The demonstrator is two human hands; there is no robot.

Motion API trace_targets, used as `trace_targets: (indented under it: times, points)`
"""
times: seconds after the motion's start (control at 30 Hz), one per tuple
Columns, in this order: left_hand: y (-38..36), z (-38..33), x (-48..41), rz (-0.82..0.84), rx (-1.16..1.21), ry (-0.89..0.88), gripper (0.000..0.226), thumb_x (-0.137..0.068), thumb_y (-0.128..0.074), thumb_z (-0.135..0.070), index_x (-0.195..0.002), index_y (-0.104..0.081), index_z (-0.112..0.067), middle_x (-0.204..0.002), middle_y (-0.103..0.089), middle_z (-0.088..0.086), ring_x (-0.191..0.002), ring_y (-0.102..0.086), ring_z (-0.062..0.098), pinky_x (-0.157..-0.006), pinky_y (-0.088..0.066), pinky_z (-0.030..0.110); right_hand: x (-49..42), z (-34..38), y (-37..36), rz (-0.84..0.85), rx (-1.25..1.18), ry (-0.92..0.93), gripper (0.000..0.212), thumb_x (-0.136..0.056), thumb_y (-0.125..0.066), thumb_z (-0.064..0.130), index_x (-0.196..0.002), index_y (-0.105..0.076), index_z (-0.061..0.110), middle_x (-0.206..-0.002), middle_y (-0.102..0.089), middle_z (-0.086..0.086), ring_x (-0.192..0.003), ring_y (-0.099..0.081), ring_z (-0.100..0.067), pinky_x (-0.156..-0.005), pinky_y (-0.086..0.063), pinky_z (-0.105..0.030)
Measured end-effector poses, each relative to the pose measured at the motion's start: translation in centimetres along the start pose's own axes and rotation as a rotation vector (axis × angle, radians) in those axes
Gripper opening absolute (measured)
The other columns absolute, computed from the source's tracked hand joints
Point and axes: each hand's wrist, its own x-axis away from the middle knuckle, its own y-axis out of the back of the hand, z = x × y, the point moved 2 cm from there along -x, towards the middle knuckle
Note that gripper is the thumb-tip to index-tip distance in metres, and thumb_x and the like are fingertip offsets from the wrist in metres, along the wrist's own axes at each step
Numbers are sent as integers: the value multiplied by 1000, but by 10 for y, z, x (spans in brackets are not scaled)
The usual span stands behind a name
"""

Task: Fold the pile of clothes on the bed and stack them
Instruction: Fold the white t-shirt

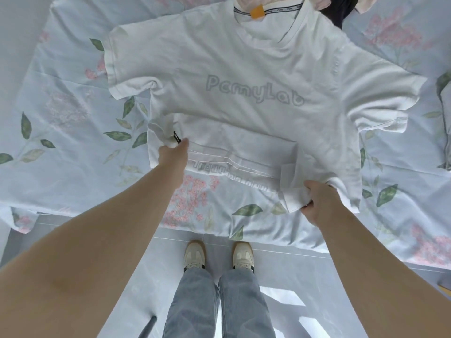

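Note:
A white T-shirt (244,69) with grey lettering lies spread front-up on the bed, collar at the far side, both sleeves out. Its bottom hem is turned up and rumpled near the bed's front edge. My left hand (174,152) grips the hem's left corner, close to a small black tag. My right hand (319,203) pinches the folded right corner of the hem between thumb and fingers. More clothes (341,6), pale pink and black, lie beyond the collar, mostly cut off by the frame.
The bed carries a light blue floral sheet (61,98) that hangs over its front edge. I stand on a pale tiled floor (280,276), with my shoes close to the bed. A dark-edged fabric item (445,123) lies at the far right.

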Motion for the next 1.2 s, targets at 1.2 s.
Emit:
trace_targets:
  times: [1.2]
  points:
    - [107,200,95,-167,-62,458,31,-91,-55,-10,-120,-47,-3,-81,-49,10,-83,-57,31,-58,-52,39,54,-90,179,-307,788,40,22,-81,-52,-4,-70,-43,12,-57,-34,-6,-52,-27,-19,-54,-23,-29]
